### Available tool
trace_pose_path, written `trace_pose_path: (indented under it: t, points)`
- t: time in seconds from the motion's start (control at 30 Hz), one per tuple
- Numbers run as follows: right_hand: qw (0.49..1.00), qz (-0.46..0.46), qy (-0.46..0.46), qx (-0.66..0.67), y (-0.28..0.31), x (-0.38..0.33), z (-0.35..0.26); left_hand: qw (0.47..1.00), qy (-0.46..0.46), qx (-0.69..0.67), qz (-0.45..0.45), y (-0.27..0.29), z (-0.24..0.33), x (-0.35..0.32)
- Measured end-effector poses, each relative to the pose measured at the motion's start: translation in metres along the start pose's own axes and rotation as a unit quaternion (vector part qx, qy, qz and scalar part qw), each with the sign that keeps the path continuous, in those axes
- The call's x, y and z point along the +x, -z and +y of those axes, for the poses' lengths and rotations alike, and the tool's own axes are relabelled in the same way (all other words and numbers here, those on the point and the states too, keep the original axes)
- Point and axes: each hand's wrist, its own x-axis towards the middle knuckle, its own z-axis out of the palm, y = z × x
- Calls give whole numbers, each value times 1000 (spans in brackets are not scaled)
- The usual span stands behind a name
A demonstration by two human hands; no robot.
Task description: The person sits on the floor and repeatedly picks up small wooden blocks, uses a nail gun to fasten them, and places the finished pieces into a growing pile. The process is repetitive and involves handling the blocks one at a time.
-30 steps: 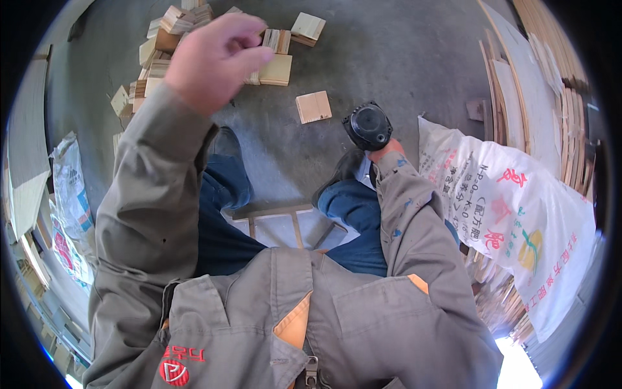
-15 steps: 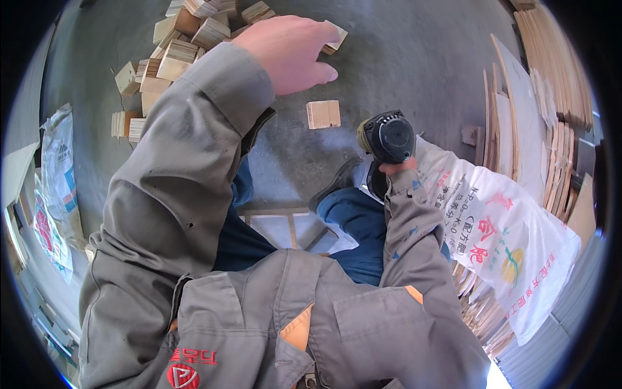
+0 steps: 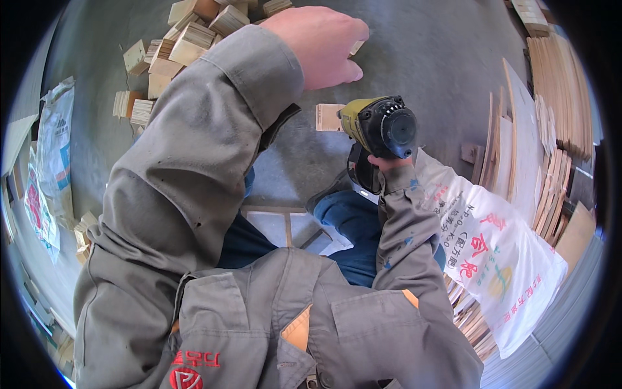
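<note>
Left hand: the left hand (image 3: 317, 45) reached out over the concrete floor (image 3: 414, 52) toward the far edge, fingers curled loosely above a small wooden block (image 3: 356, 47); whether it gripped the block could not be told.
Right hand: the right hand (image 3: 383, 163), mostly hidden, was clenched on the handle of a yellow-and-black cordless drill (image 3: 379, 126), held upright close to the knee, probably to keep it ready.
Loose block: one square block (image 3: 329, 117) lay on the floor just beside the drill.
Block pile: a heap of wood blocks (image 3: 188, 39) sat at the floor's far left.
Surroundings: thin plywood sheets (image 3: 551, 110) were stacked along the right edge, a white printed sack (image 3: 499, 259) over them; more sacks (image 3: 48, 162) lay at the left.
</note>
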Motion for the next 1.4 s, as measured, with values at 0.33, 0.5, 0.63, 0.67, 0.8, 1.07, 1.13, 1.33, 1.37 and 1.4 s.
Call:
trace_pose_path:
  t: [0.33,0.5,0.63,0.67,0.8,1.07,1.13,1.33,1.37,1.4]
  points:
    - [995,-54,-42,73,-21,15,19,999,29,7,-14,15,0,-4]
    - [990,-38,-49,130,-40,33,30,1000,2,6,10,9,-4,-3]
    - [994,-65,-66,51,-17,37,37,999,37,14,-11,4,2,-4]
    - [994,-53,-72,70,-3,31,25,999,34,9,-18,6,5,-1]
    - [998,58,23,-16,8,10,37,999,24,9,-22,6,7,-1]
    - [982,13,-167,84,-19,-28,86,999,9,18,-25,-3,3,4]
    - [971,10,-226,72,-12,-38,64,1000,-14,7,-5,-14,-1,7]
    - [935,-57,-350,-8,-25,-36,53,999,-10,4,-43,-26,-5,16]
    - [934,-54,-354,-2,-27,-34,54,998,-2,7,-57,-29,-5,17]
    - [932,-50,-360,3,-26,-32,51,997,2,9,-70,-32,-3,20]
